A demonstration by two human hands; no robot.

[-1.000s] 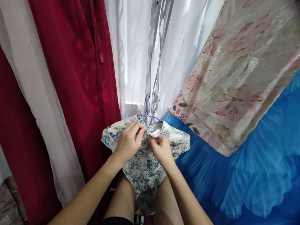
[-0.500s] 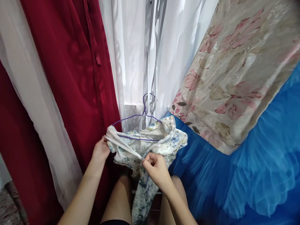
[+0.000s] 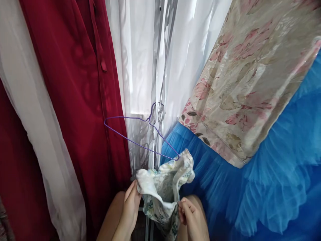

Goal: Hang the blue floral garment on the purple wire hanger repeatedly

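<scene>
A white garment with a blue and green floral print [image 3: 160, 187] hangs low in front of me, between my knees. My left hand [image 3: 132, 197] is closed on its left shoulder edge. My right hand [image 3: 188, 212] pinches the front of its neckline. A purple wire hanger [image 3: 126, 117] is hooked above, tilted down to the right. Only its right end sits inside the garment's right shoulder; its left end is bare and stands apart from the cloth. The garment's lower part drops out of view.
Dark red cloth [image 3: 67, 83] and a sheer white length [image 3: 32, 93] hang on the left. White fabric [image 3: 140, 60] and pale straps [image 3: 160, 67] are behind the hanger. To the right hang a beige floral garment [image 3: 238, 90] and blue ruffled tulle [image 3: 271, 187].
The garment's left shoulder has come off the hanger. Both hands have moved down and to the right with the cloth, and the hanger has tilted.
</scene>
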